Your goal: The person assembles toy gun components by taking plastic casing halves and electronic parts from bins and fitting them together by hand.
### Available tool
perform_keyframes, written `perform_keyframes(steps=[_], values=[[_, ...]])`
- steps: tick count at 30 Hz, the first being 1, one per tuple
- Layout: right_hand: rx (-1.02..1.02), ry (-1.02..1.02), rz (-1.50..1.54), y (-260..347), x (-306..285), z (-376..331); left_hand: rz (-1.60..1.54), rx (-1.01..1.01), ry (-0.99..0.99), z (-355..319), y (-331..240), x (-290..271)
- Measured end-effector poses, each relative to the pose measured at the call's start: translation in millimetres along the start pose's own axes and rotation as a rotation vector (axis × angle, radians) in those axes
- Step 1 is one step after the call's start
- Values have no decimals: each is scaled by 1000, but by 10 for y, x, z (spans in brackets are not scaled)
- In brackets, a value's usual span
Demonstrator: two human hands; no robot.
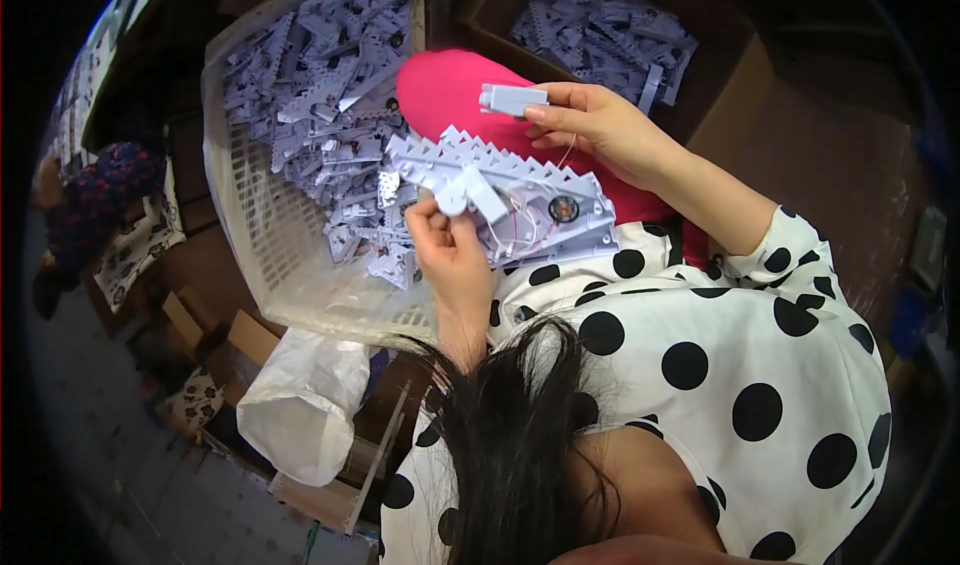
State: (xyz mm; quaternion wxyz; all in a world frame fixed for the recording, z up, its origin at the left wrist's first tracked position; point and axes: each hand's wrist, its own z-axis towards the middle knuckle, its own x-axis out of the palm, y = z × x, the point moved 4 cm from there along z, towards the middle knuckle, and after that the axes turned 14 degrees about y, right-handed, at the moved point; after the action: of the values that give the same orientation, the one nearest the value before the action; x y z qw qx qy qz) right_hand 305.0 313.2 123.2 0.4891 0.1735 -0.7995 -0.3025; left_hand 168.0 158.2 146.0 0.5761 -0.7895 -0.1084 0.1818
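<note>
My left hand [450, 250] is closed on a white plastic shell [510, 180] with a row of teeth along its far edge. Thin wires and a dark round speaker-like disc [564, 209] sit inside the shell, and a white block-shaped part with a rounded end [470, 195] lies across it near my left fingers. To the right and farther off, my right hand [595, 125] pinches a small light-grey plastic box [513, 100] between thumb and fingers. A thin wire hangs below the right hand. My pink-covered leg [450, 80] is under the parts.
A plastic-lined white basket [270, 235] heaped with similar white parts [320, 95] stands at the left. A cardboard box [735, 85] at the far right holds more of them. A white sack [300, 405] is at the lower left; another person's patterned sleeve [115, 195] shows at the left edge.
</note>
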Motion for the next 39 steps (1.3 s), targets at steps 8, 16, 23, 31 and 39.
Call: perform_keyframes(steps=[8,16,23,31,39], values=[[124,51,-530,185,157,-148,187,77,-53,-214,-79,-60],[131,96,-895,100,263,-91,177,2,223,-258,-165,-17],[-67,503,-1463,159,362,-357,173,-117,163,-221,61,16],[-108,208,-824,424,-64,-337,-223,-148,92,6,18,68],[50,192,-709,-144,382,-403,-759,-353,261,68,349,77]])
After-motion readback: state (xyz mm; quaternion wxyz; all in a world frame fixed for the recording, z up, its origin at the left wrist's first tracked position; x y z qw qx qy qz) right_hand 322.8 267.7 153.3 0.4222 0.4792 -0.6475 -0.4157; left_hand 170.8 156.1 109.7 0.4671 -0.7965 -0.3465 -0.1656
